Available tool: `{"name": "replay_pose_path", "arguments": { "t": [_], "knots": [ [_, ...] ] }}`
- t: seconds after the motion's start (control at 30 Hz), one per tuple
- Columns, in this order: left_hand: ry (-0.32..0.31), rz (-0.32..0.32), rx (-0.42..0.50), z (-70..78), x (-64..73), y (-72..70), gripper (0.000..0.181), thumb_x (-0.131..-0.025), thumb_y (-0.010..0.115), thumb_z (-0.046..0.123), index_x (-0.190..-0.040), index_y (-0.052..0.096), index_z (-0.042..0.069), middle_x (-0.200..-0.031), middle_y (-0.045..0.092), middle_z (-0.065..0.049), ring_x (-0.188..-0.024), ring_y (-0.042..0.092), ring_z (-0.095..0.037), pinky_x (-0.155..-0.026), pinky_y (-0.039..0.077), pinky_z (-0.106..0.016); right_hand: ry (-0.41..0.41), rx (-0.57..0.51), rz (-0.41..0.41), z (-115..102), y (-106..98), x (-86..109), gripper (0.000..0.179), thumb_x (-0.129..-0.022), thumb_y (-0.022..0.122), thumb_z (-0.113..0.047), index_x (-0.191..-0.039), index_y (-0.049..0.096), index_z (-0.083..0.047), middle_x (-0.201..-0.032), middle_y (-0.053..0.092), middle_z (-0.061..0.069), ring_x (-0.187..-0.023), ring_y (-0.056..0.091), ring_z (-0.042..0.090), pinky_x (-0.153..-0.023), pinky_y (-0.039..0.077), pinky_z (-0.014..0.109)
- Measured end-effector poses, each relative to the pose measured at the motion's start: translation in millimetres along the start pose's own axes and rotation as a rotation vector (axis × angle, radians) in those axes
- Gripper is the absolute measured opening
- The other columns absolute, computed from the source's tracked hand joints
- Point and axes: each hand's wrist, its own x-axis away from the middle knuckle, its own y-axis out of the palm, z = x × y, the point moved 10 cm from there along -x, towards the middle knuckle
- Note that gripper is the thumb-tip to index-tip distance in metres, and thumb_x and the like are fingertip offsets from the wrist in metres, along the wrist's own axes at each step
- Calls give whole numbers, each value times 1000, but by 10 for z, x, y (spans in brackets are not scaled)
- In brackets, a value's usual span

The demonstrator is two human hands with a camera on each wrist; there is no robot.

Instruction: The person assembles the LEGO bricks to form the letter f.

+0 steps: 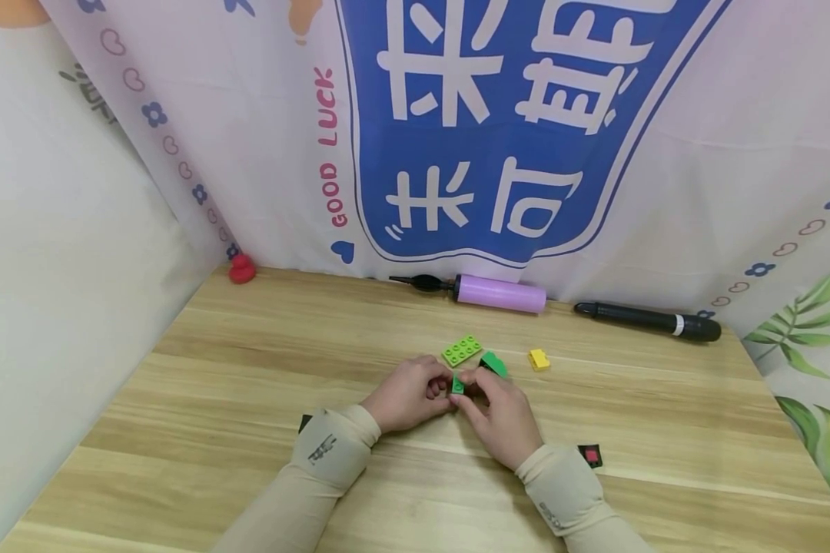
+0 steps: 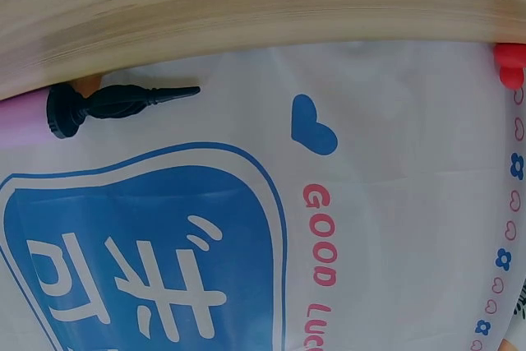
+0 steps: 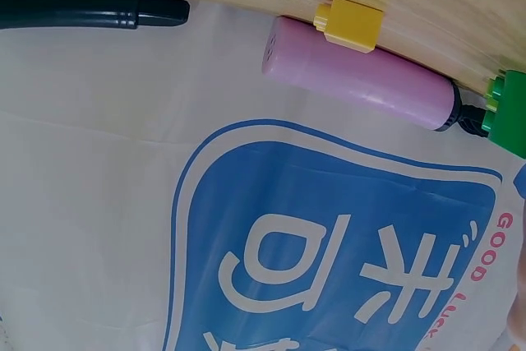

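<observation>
1. From my end, the head view shows me the right hand [image 1: 501,418] pinching a small green brick [image 1: 458,386] between thumb and fingers, just above or on the table [image 1: 214,384]; I cannot tell which.
2. I see the left hand [image 1: 408,393] with its fingers curled, thumb and forefinger at the left side of that same brick. I cannot tell whether it grips the brick or merely touches it.
3. Just beyond the right hand I have a larger green brick [image 1: 495,363], partly hidden by the fingers.
4. Beyond the left fingertips I find a lime-green plate [image 1: 462,351] lying studs up, near the larger brick.
5. Off to the right of these, well apart from both hands, I see a yellow brick [image 1: 539,359].
6. Along the back edge I make out a purple pump [image 1: 501,294] with a black nozzle, a black microphone-like object [image 1: 646,321] to its right, and a red object [image 1: 242,269] at the left corner.
7. Beside the right sleeve [image 1: 567,491] I notice a black patch [image 1: 590,455] with a red square.
8. Behind everything I see a printed cloth [image 1: 263,153] reading "GOOD LUCK".
</observation>
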Motion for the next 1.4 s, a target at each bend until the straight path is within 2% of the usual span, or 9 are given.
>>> {"name": "replay_pose_path", "arguments": {
  "t": [0.33, 0.9, 1.4],
  "knots": [
    [10, -1, -1, 33, 4, -14, 22, -93, 83, 24, -110, 75, 13, -90, 61, 6, -80, 54, -6, -71, 48, -22, -51, 10, 27, -60, -26, 10, 23, -93, 82, -19, -112, 70, -16, -108, 74, -1, -104, 72, 17, -93, 60, 40],
    [6, -7, 6, 6, 3, 5, 22, -93, 82, 25, -108, 74, 12, -91, 61, 6, -80, 53, -5, -72, 48, -21, -12, -24, -26, 13, -6, -26, 21, -94, 81, -22, -112, 71, -18, -114, 76, -2, -114, 72, 19, -99, 58, 41],
    [-4, -19, 0, -2, 4, 17, 25, -93, 82, 30, -110, 73, 14, -90, 60, 7, -80, 53, -4, -71, 47, -21, -19, -38, -18, 26, -33, -31, 23, -88, 86, -18, -108, 74, -17, -116, 78, -2, -115, 73, 22, -101, 57, 44]
  ]
}}
